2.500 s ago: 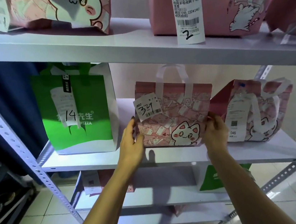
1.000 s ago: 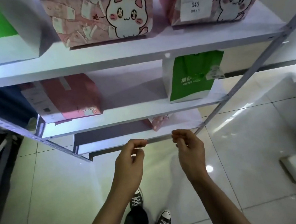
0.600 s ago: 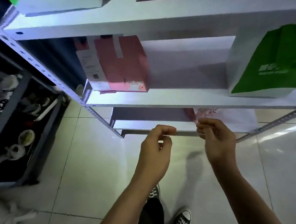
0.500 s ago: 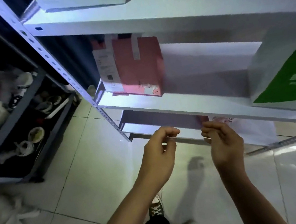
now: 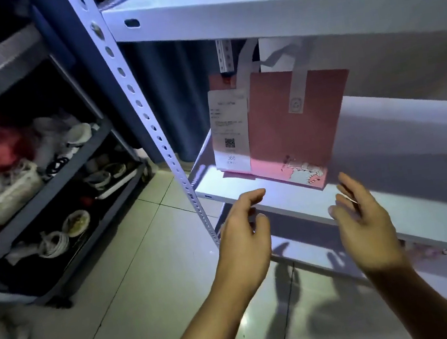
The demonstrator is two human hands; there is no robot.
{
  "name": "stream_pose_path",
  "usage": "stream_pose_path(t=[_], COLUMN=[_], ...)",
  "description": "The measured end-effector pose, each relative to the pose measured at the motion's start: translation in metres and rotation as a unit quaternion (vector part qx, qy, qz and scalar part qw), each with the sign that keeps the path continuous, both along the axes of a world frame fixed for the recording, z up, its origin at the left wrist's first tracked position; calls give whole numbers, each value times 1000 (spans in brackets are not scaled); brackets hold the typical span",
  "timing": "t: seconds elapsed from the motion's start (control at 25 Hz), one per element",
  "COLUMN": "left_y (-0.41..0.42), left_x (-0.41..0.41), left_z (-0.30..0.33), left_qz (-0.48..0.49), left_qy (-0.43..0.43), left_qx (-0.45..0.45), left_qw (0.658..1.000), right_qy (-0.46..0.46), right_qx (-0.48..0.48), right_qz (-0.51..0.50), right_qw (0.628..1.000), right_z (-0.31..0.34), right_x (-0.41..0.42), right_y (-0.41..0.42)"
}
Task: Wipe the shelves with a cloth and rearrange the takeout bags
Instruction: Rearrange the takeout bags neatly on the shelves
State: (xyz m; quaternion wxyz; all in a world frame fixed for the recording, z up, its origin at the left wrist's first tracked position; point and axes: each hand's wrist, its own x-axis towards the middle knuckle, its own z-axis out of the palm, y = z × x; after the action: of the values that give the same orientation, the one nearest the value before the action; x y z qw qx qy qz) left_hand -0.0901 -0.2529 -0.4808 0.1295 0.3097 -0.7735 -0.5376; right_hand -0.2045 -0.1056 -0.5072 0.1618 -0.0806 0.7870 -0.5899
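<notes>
Head view: the pink bag (image 5: 288,129) at centre frame carries a white receipt (image 5: 229,131) with a QR code and the number 366; the smaller print is too blurred to read. It stands upright on the white shelf (image 5: 391,198). My left hand (image 5: 244,240) and right hand (image 5: 366,224) hover just below it, fingers loosely spread, touching nothing, one on each side.

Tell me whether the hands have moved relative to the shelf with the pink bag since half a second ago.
Yes. The left hand and right hand rose from under that shelf's front edge toward the pink bag.
</notes>
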Motion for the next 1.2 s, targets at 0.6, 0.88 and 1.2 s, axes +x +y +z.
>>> stream_pose_path(t=[0.6,0.88,1.2], left_y=[42,132,217], left_x=[-17,-35,-79], left_z=[-77,-129,-122], left_qz=[-62,-159,-250], left_qy=[6,-81,-51], left_qx=[15,60,32], left_qw=[998,982,966], right_qy=[96,-2,25], right_qx=[43,90,72], right_qz=[-22,-120,-236], right_qw=[994,989,969], right_z=[-58,-123,-125], right_x=[24,36,4], right_y=[33,144,238])
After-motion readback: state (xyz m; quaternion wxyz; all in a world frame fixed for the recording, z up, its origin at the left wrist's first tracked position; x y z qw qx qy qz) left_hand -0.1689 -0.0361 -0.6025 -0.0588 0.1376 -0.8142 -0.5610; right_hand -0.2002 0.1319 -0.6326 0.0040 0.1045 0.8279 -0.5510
